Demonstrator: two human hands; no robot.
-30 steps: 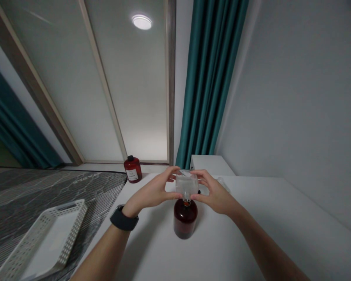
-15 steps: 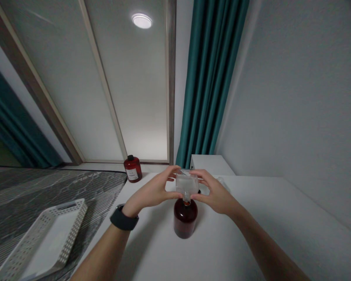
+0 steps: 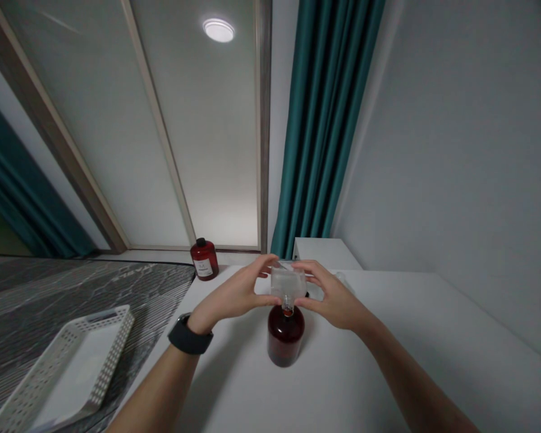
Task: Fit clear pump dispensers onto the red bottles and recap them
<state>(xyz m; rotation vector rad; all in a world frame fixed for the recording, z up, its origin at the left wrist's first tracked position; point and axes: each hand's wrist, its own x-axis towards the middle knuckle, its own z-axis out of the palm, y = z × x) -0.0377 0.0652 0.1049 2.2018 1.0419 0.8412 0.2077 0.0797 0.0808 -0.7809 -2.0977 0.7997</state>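
Observation:
A dark red round bottle [image 3: 285, 337] stands upright on the white table [image 3: 365, 373]. Upside down over its mouth is a clear plastic container [image 3: 288, 284], its neck set into the bottle's opening. My left hand [image 3: 234, 294] grips the container's left side with curled fingers; a black watch sits on that wrist. My right hand [image 3: 333, 297] holds the container's right side the same way.
A second red bottle with a black cap and white label [image 3: 204, 260] stands on the ledge at the back. A white perforated tray [image 3: 67, 367] lies at the lower left on a grey marbled surface. Teal curtains [image 3: 324, 126] hang behind a small white cabinet [image 3: 324, 254].
Almost nothing differs; both hands keep holding the inverted clear container over the red bottle, and the view has shifted very slightly.

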